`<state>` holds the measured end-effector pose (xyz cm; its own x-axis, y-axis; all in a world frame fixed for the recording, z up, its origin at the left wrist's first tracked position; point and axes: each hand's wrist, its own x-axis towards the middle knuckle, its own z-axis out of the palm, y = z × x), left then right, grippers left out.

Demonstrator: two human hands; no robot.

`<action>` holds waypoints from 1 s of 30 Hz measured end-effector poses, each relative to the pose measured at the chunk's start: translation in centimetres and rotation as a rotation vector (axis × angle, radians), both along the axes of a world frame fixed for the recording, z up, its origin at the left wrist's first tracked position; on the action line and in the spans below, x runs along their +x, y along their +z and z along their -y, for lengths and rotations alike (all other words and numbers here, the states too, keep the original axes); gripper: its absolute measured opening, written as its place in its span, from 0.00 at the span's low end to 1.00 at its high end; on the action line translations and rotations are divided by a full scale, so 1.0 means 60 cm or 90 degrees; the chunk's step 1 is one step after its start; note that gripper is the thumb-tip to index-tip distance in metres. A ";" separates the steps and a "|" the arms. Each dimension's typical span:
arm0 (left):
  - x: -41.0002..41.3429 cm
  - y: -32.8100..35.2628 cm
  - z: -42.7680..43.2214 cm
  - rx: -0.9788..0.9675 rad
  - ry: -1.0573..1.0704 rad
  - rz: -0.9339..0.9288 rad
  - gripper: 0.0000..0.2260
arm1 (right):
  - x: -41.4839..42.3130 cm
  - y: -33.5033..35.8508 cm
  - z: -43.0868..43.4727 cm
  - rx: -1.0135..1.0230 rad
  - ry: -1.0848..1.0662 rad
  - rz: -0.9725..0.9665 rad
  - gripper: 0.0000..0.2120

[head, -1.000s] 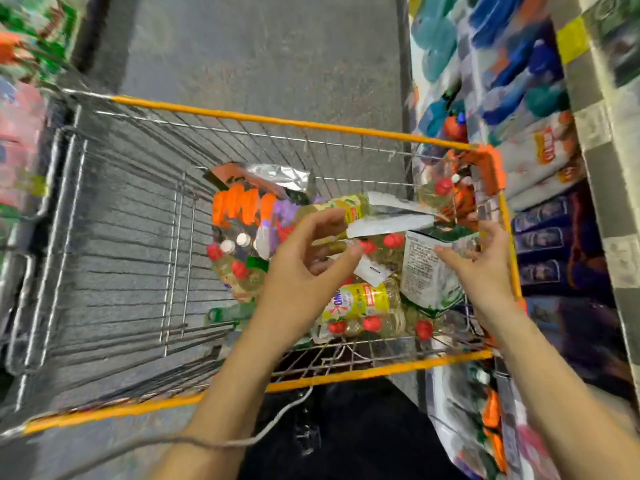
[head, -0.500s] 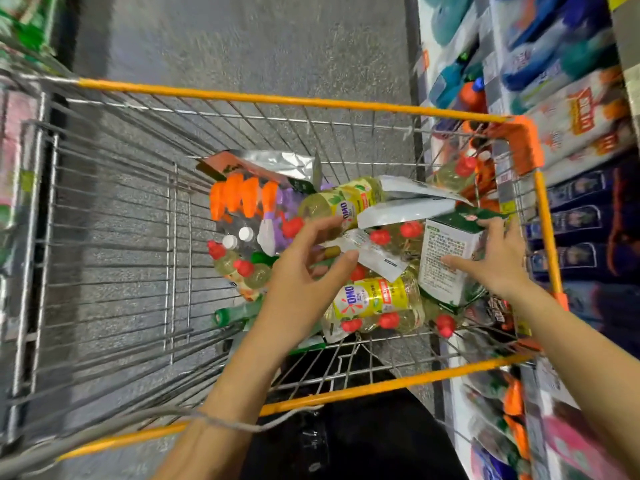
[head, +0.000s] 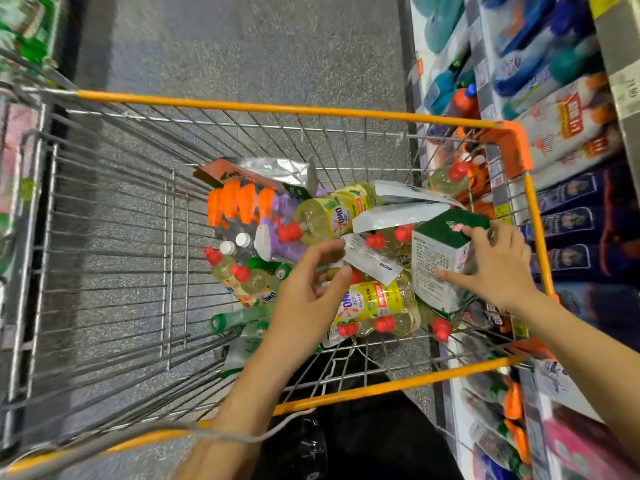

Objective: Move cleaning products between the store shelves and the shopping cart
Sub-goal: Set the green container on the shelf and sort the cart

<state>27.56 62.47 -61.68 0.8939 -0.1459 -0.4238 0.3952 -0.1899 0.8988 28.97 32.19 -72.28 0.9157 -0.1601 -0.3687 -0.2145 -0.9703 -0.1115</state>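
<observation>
Right now two hands are reaching into one shopping cart (head: 277, 107): the right hand (head: 498, 268) is grasping one box (head: 431, 252), white-sided with a green top, by the cart's right wall; the left hand (head: 304, 299) is hovering half-curled over a white sachet (head: 372, 261), grip impossible to tell. Four orange spray triggers (head: 246, 202) are lying toward the cart's far end. Grey floor (head: 242, 46) is showing beneath it, stocked shelves (head: 561, 109) standing to its right.
</observation>
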 end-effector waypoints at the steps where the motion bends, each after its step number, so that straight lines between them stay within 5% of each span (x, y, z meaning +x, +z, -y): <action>1: -0.002 -0.001 0.002 0.006 0.001 0.003 0.12 | 0.002 -0.001 -0.006 0.013 0.006 -0.009 0.43; 5: -0.006 -0.001 0.006 0.020 0.000 -0.005 0.13 | 0.006 0.000 -0.030 0.122 -0.020 -0.022 0.38; 11: -0.012 0.005 -0.003 0.040 -0.014 -0.028 0.15 | -0.010 0.048 -0.058 0.212 -0.118 0.135 0.41; 15: -0.012 0.013 -0.004 0.097 -0.091 -0.033 0.29 | -0.005 0.125 -0.113 0.186 -0.108 0.242 0.44; 21: -0.020 0.049 0.024 0.114 -0.145 0.014 0.56 | -0.003 0.265 -0.222 0.358 -0.114 0.335 0.42; 26: -0.010 0.084 -0.018 0.144 0.095 0.161 0.47 | -0.005 0.335 -0.300 0.482 -0.078 0.325 0.46; 30: -0.004 0.113 -0.085 0.058 0.141 0.142 0.46 | 0.001 0.368 -0.295 0.808 -0.087 0.178 0.40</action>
